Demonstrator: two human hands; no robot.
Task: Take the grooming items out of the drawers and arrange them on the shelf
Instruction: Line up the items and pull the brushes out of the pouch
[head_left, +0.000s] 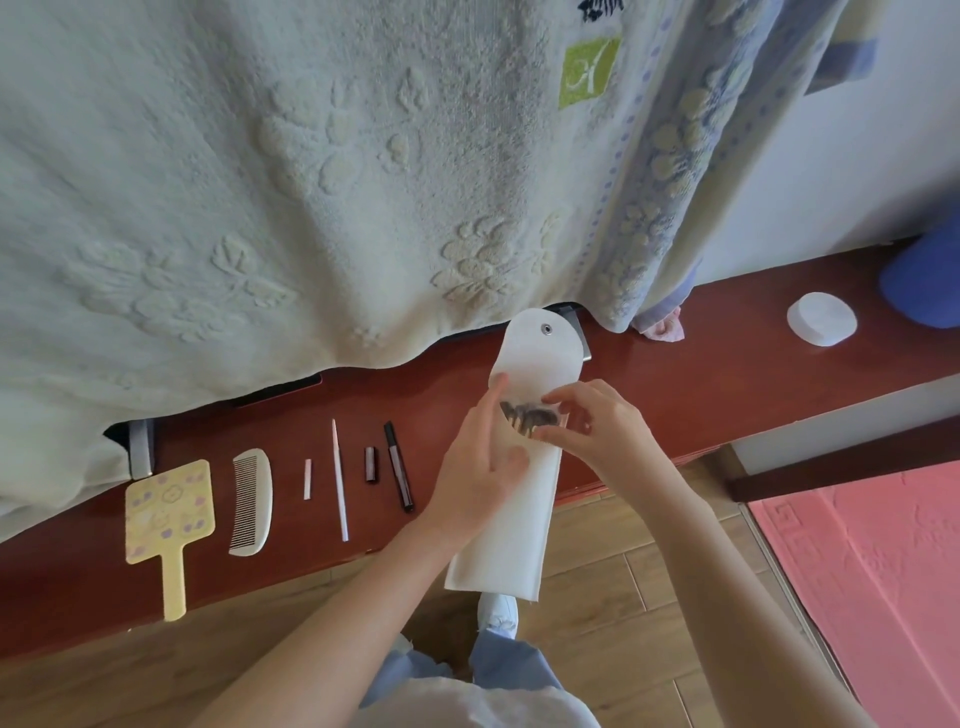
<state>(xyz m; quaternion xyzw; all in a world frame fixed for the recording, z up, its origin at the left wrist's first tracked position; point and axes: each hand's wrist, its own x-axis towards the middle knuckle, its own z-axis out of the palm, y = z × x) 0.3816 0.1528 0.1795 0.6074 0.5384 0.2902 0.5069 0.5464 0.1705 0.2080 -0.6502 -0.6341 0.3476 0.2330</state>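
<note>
Fingers of my left hand (478, 467) are gripping the white pouch (511, 535) — my right hand (597, 423) is pinching, perhaps, brush bristles (530, 417).

shelf (675, 395): red-brown wood | left of comb (251, 502): yellow hand mirror (169, 512) | right of comb: short stick (307, 479), long stick (340, 480), dark tube (370, 464), black pen (398, 466) | far right: white round box (822, 318)

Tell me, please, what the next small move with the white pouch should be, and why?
Probably draw the dark brushes out with the right hand: its fingers pinch them at the open mouth of the white pouch, the flap is unsnapped, and the left hand holds the pouch.
</note>
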